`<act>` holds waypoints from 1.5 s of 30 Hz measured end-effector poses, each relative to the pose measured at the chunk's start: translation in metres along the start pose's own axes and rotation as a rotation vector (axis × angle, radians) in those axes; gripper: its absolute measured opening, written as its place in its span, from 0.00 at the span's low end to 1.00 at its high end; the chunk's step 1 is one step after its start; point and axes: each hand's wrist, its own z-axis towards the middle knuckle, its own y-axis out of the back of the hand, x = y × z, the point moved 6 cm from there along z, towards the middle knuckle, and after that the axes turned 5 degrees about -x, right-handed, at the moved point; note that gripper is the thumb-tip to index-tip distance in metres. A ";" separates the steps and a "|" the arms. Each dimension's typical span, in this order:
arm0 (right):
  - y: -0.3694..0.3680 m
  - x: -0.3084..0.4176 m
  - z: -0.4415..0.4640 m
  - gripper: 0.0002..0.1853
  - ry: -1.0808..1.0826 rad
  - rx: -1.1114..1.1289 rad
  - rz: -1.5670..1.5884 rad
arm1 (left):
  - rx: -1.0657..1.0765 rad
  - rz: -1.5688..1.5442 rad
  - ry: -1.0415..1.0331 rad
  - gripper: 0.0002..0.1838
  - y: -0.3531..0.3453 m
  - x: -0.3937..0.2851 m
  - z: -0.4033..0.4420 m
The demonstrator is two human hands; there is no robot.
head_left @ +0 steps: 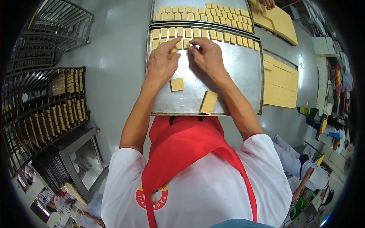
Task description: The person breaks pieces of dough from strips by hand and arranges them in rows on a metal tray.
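A metal tray (pixel 243 76) lies in front of me, with small yellow rectangular dough pieces (pixel 188 33) lined up along its far side. My left hand (pixel 161 62) pinches a dough piece (pixel 173 52) between thumb and fingers, just below the second row. Beside it, my right hand (pixel 209 57) has its index fingertip at the right edge of a dough piece (pixel 186 43) in that row; its thumb and index finger are apart. Nearer to me lie a single square piece (pixel 177 84) and a longer block (pixel 209 102), which looks like several pieces together.
A second tray (pixel 201 4) with rows of pieces adjoins the far edge. Dough slabs (pixel 281 83) lie to the right, and another person's hand (pixel 268 3) is over a farther slab (pixel 279 24). Metal racks (pixel 49 102) with loaded trays stand to the left.
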 end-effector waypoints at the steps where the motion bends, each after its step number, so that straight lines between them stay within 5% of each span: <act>1: 0.000 -0.015 -0.002 0.08 -0.275 0.098 0.194 | -0.001 0.000 0.001 0.22 0.002 -0.006 0.001; 5: -0.003 -0.025 -0.021 0.17 -0.980 0.338 1.012 | 0.152 -0.223 0.147 0.27 -0.016 -0.017 -0.002; 9: -0.004 -0.025 -0.034 0.16 -1.080 0.376 1.219 | 0.229 -0.347 0.109 0.28 -0.036 -0.033 -0.003; 13: 0.004 -0.039 -0.038 0.12 -1.021 0.233 1.221 | 0.067 -0.063 -0.097 0.27 -0.027 -0.045 -0.002; 16: 0.014 -0.040 -0.036 0.11 -0.964 0.163 1.147 | 0.215 0.120 0.134 0.25 -0.027 -0.036 0.002; 21: 0.018 -0.045 -0.028 0.10 -0.906 0.117 1.088 | 0.168 0.037 0.048 0.18 -0.037 -0.030 0.010; 23: 0.026 -0.052 -0.019 0.09 -0.729 0.053 0.726 | 0.098 0.076 -0.034 0.15 -0.041 -0.024 0.016; 24: 0.035 -0.048 -0.014 0.06 -0.476 -0.069 0.433 | 0.008 0.140 -0.155 0.13 -0.041 -0.024 0.019; 28: 0.032 -0.031 -0.012 0.05 -0.080 0.039 -0.042 | -0.016 0.294 -0.299 0.09 -0.054 -0.019 0.014; 45: 0.036 -0.014 -0.014 0.09 -0.104 0.094 -0.034 | 0.020 0.258 -0.215 0.13 -0.046 -0.018 0.010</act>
